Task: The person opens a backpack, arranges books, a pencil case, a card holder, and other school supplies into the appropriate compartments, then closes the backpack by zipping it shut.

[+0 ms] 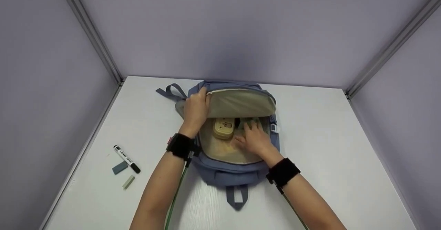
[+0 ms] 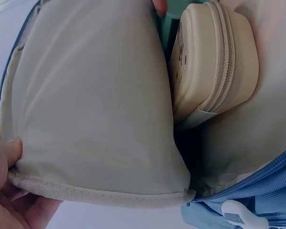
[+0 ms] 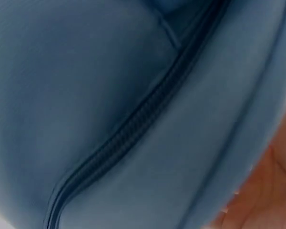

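A blue backpack (image 1: 237,178) lies on the table with its main compartment unzipped. My left hand (image 1: 197,109) grips the edge of the beige-lined flap (image 1: 241,104) and holds it up; in the left wrist view the thumb and fingers pinch the flap's border. Inside lies a cream zippered case (image 1: 224,128) with a small printed figure. To its right my right hand (image 1: 255,138) reaches into the compartment, thumb spread from the fingers, fingertips at a green item (image 2: 170,24) mostly hidden by the flap and hand. The bag's blue fabric (image 3: 86,95) covers most of the right wrist view.
At the table's left lie a black-and-white marker (image 1: 126,159), a blue-grey block (image 1: 120,168) partly beneath it, and a pale green stick-like block (image 1: 129,182). A strap (image 1: 172,91) trails off the bag's upper left. Grey panels (image 1: 227,33) stand around the table.
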`<state>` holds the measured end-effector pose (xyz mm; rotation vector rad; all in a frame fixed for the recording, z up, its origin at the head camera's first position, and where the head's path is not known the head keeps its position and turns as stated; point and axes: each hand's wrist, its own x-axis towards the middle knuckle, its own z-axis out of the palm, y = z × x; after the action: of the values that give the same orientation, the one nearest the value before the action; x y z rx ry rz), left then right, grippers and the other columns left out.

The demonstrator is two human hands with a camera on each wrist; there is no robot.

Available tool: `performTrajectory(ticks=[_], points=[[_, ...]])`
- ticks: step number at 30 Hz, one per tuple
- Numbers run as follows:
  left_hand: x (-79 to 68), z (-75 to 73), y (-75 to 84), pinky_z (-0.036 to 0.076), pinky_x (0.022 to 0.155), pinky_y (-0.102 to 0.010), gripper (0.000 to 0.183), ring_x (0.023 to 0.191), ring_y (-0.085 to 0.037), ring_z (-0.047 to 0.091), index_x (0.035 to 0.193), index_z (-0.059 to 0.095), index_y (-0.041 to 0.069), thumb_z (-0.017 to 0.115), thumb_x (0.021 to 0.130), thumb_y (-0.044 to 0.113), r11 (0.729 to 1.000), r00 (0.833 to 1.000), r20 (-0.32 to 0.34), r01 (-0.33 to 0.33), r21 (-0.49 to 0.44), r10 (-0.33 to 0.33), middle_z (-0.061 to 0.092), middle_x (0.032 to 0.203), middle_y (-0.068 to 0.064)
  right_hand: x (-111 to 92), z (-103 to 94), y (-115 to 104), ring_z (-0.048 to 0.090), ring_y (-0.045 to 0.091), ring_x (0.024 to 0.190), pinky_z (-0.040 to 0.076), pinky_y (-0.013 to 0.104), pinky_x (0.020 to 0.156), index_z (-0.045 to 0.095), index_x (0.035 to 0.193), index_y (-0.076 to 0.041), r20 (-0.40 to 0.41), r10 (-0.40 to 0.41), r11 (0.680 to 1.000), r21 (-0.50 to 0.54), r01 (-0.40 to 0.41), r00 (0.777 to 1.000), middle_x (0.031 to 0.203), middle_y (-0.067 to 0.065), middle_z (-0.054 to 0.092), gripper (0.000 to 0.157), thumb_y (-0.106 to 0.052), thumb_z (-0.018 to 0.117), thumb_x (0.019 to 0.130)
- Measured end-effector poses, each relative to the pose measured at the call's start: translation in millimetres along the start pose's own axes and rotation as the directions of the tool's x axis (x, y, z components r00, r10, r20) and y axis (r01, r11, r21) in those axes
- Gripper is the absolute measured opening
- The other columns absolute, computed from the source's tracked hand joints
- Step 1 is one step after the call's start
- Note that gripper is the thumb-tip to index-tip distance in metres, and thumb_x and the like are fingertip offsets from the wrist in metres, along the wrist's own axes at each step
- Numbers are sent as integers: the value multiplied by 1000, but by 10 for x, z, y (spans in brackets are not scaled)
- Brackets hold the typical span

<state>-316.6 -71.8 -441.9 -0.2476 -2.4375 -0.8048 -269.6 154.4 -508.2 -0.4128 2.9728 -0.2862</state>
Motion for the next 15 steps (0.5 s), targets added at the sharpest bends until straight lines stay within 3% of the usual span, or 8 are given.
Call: performTrajectory(ticks=[5, 10, 12, 15], points=[[-39, -19, -14, 49, 56, -53, 21, 67, -41, 66, 85, 57, 1, 64, 96, 17, 1000, 1000, 1, -23, -11, 23, 65, 71, -21, -156, -139, -14, 34, 47, 135, 34, 56, 106, 44, 144, 1, -45, -61, 998, -24, 60, 997, 147, 26, 39, 66, -42, 61, 96], [-66, -70, -6, 47, 56, -50, 23, 62, -33, 61, 80, 54, 4, 64, 96, 18, 998, 998, 45, -38, -47, 40, 59, 66, -13, -356, -383, -22, 58, 37, 115, 49, 51, 89, 60, 131, -2, -207, -98, 992, 60, 113, 973, 129, 19, 58, 49, -35, 66, 95], [-93, -106, -4, 46, 56, -48, 24, 61, -29, 56, 77, 53, 6, 65, 94, 18, 996, 995, 76, -56, -68, 61, 56, 65, -9, -429, -487, 21, 64, 32, 104, 53, 49, 80, 66, 123, -5, -305, -78, 985, 124, 121, 949, 120, 15, 64, 40, -32, 67, 94], [-133, -162, -9, 45, 57, -43, 22, 61, -24, 53, 76, 58, 6, 69, 92, 17, 990, 985, 139, -90, -113, 105, 56, 66, -6, -494, -622, 149, 68, 27, 87, 54, 46, 68, 73, 110, -6, -455, -12, 966, 225, 128, 891, 101, 10, 71, 25, -25, 66, 95]])
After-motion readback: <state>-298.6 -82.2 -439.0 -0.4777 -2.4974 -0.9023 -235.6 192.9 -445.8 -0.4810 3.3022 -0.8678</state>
